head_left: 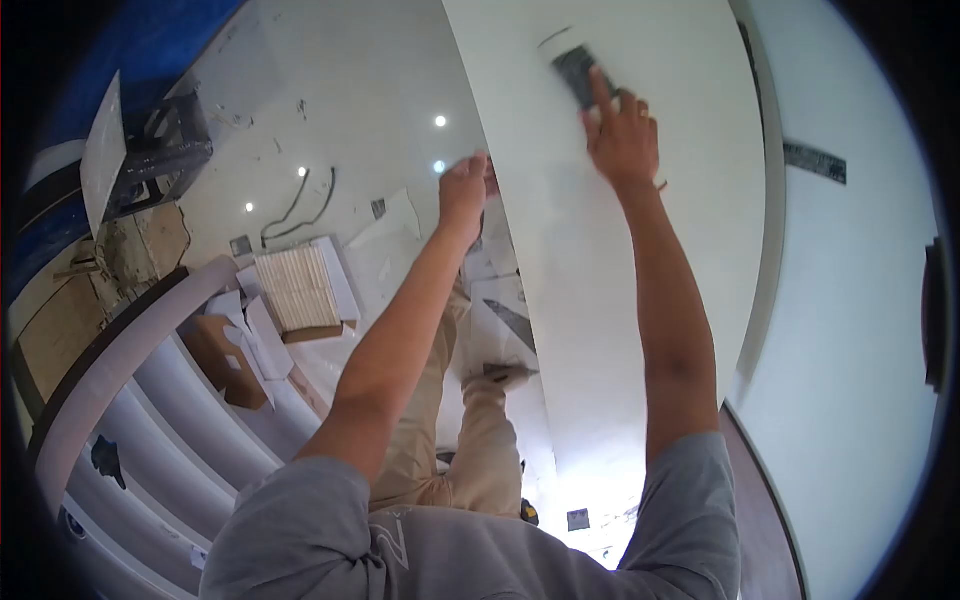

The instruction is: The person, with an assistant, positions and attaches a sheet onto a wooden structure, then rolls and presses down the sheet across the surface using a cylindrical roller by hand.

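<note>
A long white panel [620, 250] runs from the top of the view down its middle. On its upper part lies a small dark rectangular pad [575, 75], with a curved line beside its top end. My right hand [625, 140] reaches onto the panel, its index finger stretched onto the pad and the other fingers partly bent. At the panel's left edge is my left hand [468, 195], its fingers bent together around or against the edge; what they hold, if anything, is hidden.
A dark stool-like object [170, 150] stands upper left. An open cardboard box [225, 360] and a stack of cream strips [298, 288] lie left, near a curved ribbed structure [150, 390]. Black cords [325, 205] lie on the floor. My legs are below.
</note>
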### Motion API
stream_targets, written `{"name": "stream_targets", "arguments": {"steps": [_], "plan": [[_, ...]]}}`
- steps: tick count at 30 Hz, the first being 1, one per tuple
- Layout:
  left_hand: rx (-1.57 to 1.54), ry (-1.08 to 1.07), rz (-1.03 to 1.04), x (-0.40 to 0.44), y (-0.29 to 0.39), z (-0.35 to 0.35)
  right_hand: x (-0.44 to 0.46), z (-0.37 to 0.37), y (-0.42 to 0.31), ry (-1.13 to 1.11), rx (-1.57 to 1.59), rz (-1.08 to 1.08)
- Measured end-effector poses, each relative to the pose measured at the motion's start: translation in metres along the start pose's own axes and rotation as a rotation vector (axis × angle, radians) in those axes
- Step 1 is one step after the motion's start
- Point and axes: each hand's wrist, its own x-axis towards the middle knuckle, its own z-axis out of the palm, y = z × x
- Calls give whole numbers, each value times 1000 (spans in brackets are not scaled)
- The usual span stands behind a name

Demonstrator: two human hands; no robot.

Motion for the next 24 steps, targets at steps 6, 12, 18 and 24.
{"name": "stream_targets", "arguments": {"steps": [6,12,18,24], "plan": [[-80,-22,-40,26,41,-3,-46,0,-35,-375,-140,-167],[243,18,166,82,86,10,11,10,8,-162,-63,88],[238,45,58,86,93,9,115,19,-19,-163,1,220],[1140,124,1027,85,139,50,-114,-22,14,-195,84,474]]}}
